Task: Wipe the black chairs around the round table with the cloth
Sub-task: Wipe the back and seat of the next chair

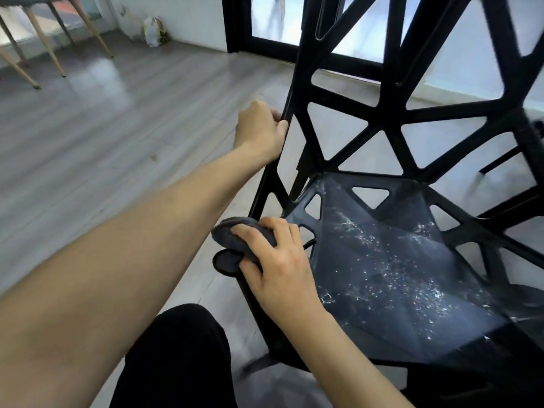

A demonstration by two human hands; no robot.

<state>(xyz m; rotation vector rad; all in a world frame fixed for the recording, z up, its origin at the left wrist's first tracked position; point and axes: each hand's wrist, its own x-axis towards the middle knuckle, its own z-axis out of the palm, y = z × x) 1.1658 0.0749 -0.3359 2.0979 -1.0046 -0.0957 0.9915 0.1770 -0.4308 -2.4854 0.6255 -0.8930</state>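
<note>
The single head view looks steeply down and forward, close over the black chair (397, 260) and floor (88, 128).

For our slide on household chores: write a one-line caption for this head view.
Left hand grips the black chair frame while right hand holds a grey cloth at the wet seat's edge.
</note>
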